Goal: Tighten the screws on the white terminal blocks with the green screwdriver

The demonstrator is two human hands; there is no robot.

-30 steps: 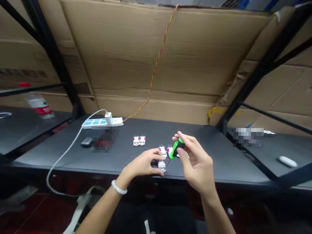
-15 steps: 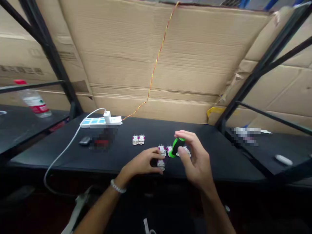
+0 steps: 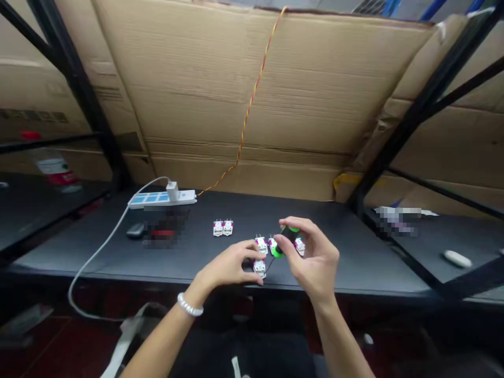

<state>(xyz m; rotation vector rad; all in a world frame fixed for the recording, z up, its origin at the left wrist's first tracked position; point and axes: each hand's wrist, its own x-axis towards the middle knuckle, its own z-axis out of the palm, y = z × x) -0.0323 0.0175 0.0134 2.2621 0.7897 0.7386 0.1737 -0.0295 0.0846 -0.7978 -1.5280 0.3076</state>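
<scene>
Near the table's front edge, my left hand (image 3: 230,264) curls its thumb and fingers around a small white-and-purple electrical part (image 3: 259,266), which lies on the black tabletop. My right hand (image 3: 311,257) grips a green-and-black screwdriver (image 3: 287,239) by the handle. Its thin shaft slants down to the left, and the tip is at the right side of that part; exact contact is too small to tell. Just behind lie more such parts, one by my left fingertips (image 3: 261,244), another partly behind the screwdriver (image 3: 272,244), and one beside my right palm (image 3: 300,247).
Two similar white-and-purple parts (image 3: 223,227) sit side by side farther back. A white power strip (image 3: 161,198) with a plugged-in adapter and a trailing cable stands at the left rear, near a dark mouse-like object (image 3: 136,231). Black frame posts (image 3: 358,202) and cardboard (image 3: 244,105) enclose the table.
My right hand has shifted slightly left and its fingers have moved on the screwdriver handle. The shaft now shows against the part. My left hand has stayed nearly in place.
</scene>
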